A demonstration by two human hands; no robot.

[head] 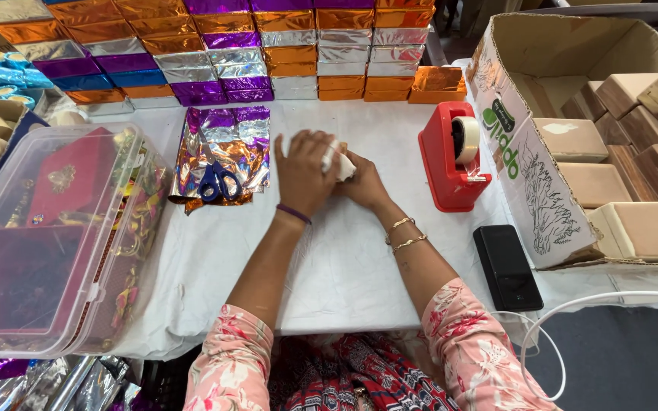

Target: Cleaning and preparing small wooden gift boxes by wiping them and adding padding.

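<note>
While both hands (329, 179) clasp white packet (342, 164), cardboard box (542, 183) of tan blocks (570, 139) (unwrapped)

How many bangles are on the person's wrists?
3: two gold bangles on the right wrist, one purple band on the left wrist. Others may be hidden beneath the sleeves.

A small gift-packing workshop, seen from above. Stacks of foil-wrapped boxes (215, 53) in gold, silver, purple across the top of frame; cardboard carton (531, 164) w/ unwrapped tan blocks at right; red tape dispenser (451, 156), scissors (218, 181) on foil sheets (222, 144), center, on a white-covered table (344, 266).
</note>
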